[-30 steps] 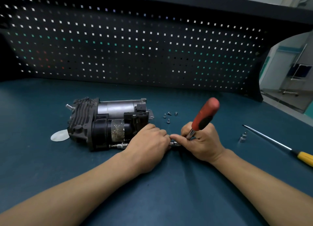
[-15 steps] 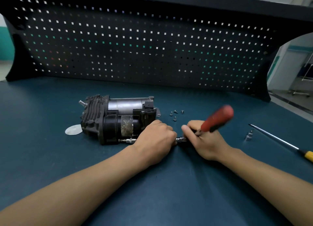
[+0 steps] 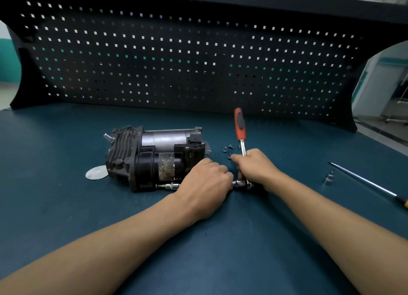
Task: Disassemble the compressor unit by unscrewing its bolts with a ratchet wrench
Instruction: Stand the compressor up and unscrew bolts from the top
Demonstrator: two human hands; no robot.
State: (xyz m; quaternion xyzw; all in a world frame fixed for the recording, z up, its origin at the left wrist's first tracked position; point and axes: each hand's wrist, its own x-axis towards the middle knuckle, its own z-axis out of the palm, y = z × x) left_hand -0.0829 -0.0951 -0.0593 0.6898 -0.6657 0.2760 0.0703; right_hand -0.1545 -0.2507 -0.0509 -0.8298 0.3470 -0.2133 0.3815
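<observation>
A ribbed black-and-steel compressor unit [image 3: 154, 160] lies left of centre on the matte blue-green table [image 3: 66, 206]. The left hand [image 3: 205, 188] curls around a chrome extension bar [image 3: 169, 186] at its lower edge. The right hand [image 3: 256, 168] grips the ratchet wrench [image 3: 240, 129] by its steel shank, red handle upright. Small loose bolts [image 3: 230, 147] lie just above.

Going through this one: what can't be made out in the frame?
Head view:
- Bolt being turned: hidden inside the socket at the compressor.
- Grip of the left hand on the extension bar: covered by its back.
- Ratchet wrench shank: wrapped by the right hand.
- Screwdriver handle: cut off by right edge.
- Loose screws: too small to identify.
</observation>
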